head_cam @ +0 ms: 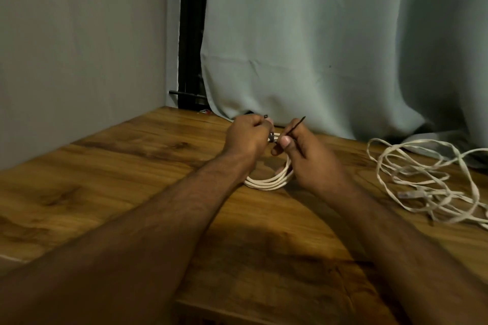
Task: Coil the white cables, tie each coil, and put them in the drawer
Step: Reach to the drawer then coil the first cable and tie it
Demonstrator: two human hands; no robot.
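Two bare arms reach out over a wooden table (111, 171). Between the two hands lies a coiled white cable (272, 182). Its loops sit together in a neat ring, and the near side of the ring rests on the table top. The far side of the ring is lifted up into the hands.

The left hand (247, 137) has its fingers curled tight around the far part of the coil. One end of a thin black cable tie (294, 126) pokes out by that hand's fingertips, with its little square head showing at the top.

The right hand (309, 155) pinches the other part of the black tie between its thumb and curled fingers. The tie's thin tail sticks up and away past that hand, pointing toward the curtain. The side of this hand is just beside the coil, and part of the coil is hidden behind it.

Well to the right, a second white cable (427, 179) lies on the table in a loose, messy tangle. Nothing holds it. A clear plug on one end lies in the middle of the tangle.

A pale grey-green curtain (343, 47) hangs behind the table, and its bottom edge bunches onto the table's back edge. A plain grey wall (79, 47) stands on the left. A dark strip (191, 34) shows between the wall and the curtain. No drawer shows in this view.
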